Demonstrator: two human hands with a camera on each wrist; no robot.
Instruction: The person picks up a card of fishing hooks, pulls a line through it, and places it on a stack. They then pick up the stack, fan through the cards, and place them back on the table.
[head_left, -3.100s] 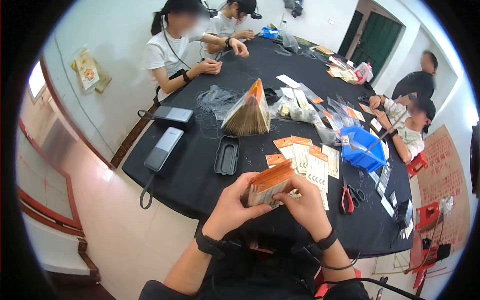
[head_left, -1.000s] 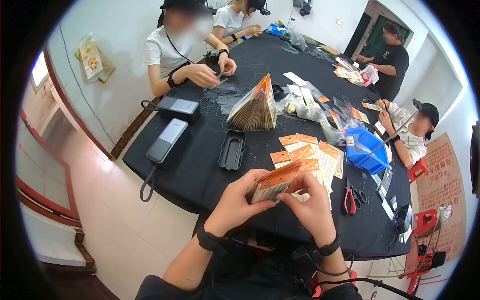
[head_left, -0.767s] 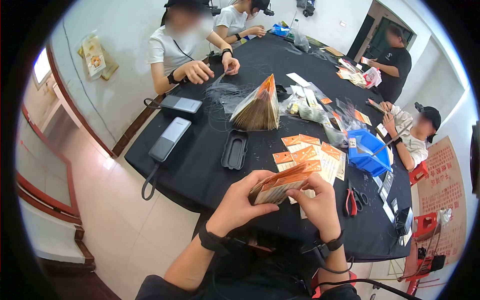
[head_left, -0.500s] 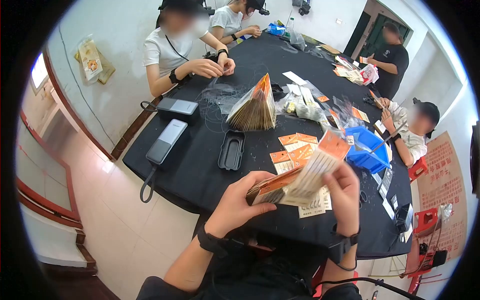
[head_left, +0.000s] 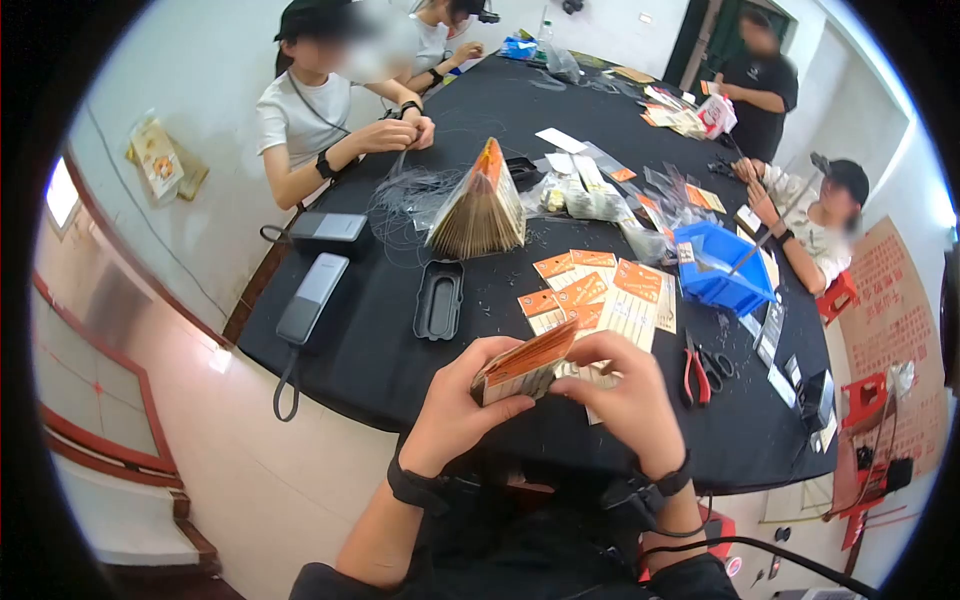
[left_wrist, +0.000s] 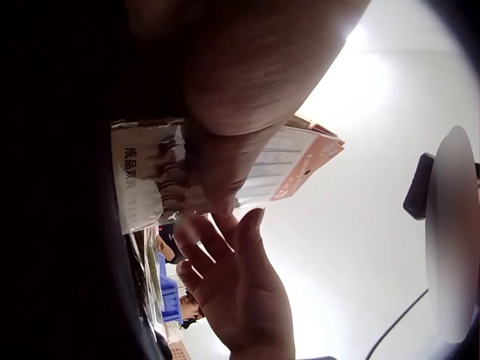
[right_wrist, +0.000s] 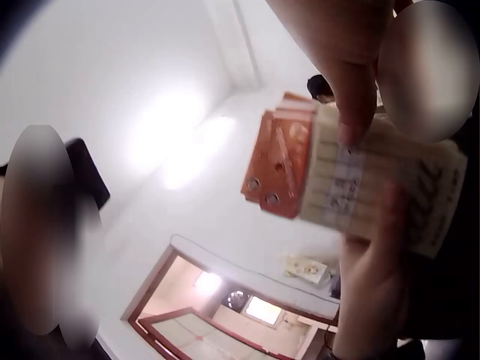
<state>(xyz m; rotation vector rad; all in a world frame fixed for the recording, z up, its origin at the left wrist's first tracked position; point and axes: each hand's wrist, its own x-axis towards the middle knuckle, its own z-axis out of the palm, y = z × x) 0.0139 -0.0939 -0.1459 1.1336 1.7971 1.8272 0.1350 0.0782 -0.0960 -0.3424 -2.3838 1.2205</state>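
My left hand (head_left: 465, 400) grips a thick stack of orange-topped cards (head_left: 522, 367) just above the near edge of the black table (head_left: 380, 360). My right hand (head_left: 625, 395) is at the stack's right end, thumb on top and fingers curled behind it, pinching there. The left wrist view shows the stack (left_wrist: 146, 180) under my left hand (left_wrist: 247, 67), and the right hand (left_wrist: 236, 285) reaches up to it. A right finger (right_wrist: 352, 82) lies on the stack (right_wrist: 352, 180) in the right wrist view. Just beyond my hands, more of these cards (head_left: 600, 295) lie overlapped on the table.
Red-handled pliers (head_left: 690, 368) and a blue bin (head_left: 715, 278) sit to the right. A black tray (head_left: 438, 298), a fanned card pile (head_left: 480, 215) and two power banks (head_left: 312, 295) lie to the left and beyond. Several people sit or stand around the table.
Half a second ago my right hand held one card lifted off to the right. That card is out of the hand now and the hand is back at the stack.
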